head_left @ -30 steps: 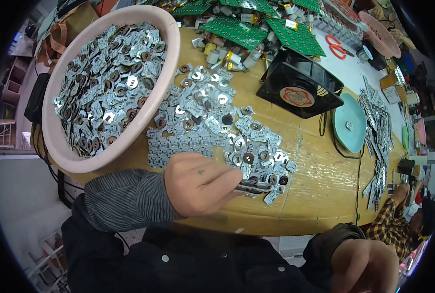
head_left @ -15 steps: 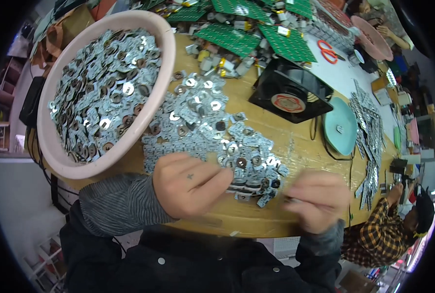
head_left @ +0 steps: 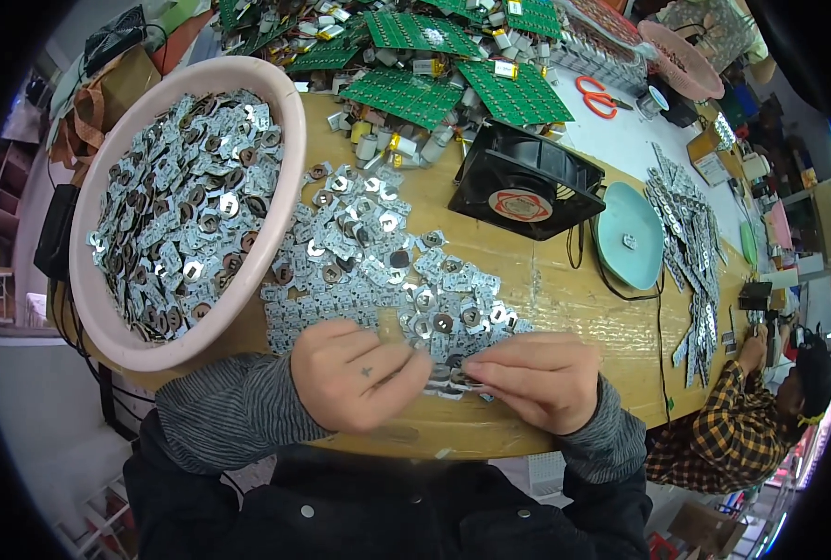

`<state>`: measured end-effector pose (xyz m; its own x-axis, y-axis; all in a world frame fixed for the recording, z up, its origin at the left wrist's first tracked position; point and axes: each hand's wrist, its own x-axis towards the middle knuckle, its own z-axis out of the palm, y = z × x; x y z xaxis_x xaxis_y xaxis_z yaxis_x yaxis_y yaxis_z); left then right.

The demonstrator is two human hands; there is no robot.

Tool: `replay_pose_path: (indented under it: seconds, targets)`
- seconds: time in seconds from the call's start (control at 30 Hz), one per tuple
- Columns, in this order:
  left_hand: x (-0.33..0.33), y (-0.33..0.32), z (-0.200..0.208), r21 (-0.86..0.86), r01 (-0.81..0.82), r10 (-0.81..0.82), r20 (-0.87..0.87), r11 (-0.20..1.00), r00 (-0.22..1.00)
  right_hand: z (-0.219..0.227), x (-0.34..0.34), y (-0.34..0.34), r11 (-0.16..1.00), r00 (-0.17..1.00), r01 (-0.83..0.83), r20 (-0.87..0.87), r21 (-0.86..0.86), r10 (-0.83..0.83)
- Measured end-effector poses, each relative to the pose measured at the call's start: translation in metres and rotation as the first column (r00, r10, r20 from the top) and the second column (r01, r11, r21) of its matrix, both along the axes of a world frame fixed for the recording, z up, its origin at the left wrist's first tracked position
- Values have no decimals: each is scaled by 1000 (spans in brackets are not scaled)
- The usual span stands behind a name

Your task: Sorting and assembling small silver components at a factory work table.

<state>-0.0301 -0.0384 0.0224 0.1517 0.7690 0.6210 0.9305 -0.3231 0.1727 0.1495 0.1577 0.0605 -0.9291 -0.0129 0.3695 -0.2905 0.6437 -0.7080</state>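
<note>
The left hand [head_left: 361,378] is curled, its fingertips hidden behind its own fingers, so I cannot tell whether it pinches anything. The right hand [head_left: 541,378] has thumb and fingers drawn together, their tips touching the small metal plates [head_left: 448,381] between the 2 hands; whether a plate is pinched there, I cannot tell. Just beyond the left hand, more plates lie in close rows on the worktop [head_left: 565,289], and past these a loose heap [head_left: 359,224] spreads, some pieces bearing dark or shiny discs. Left of the heap and beyond the left hand, a pink basin [head_left: 289,168] is full of similar pieces. Ahead of the right hand is a black fan [head_left: 523,182]; to its right, a teal dish [head_left: 625,210] holds 1 small piece, then come metal strips [head_left: 691,252]. Farther ahead of both hands are green boards [head_left: 513,91], with red-handled scissors [head_left: 597,98] to their right.
</note>
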Motion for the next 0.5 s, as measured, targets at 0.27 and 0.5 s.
replay_pose_path:
  seconds: [0.27, 0.5]
  targets:
    - [-1, 3, 0, -30, 193, -190, 90, 981, 978, -9, 12, -4, 987, 987, -158, -28, -1, 158]
    - [1, 9, 5, -49, 273, -267, 102, 961, 958, -13, 12, -5, 945, 968, -248, -9, -215, 252]
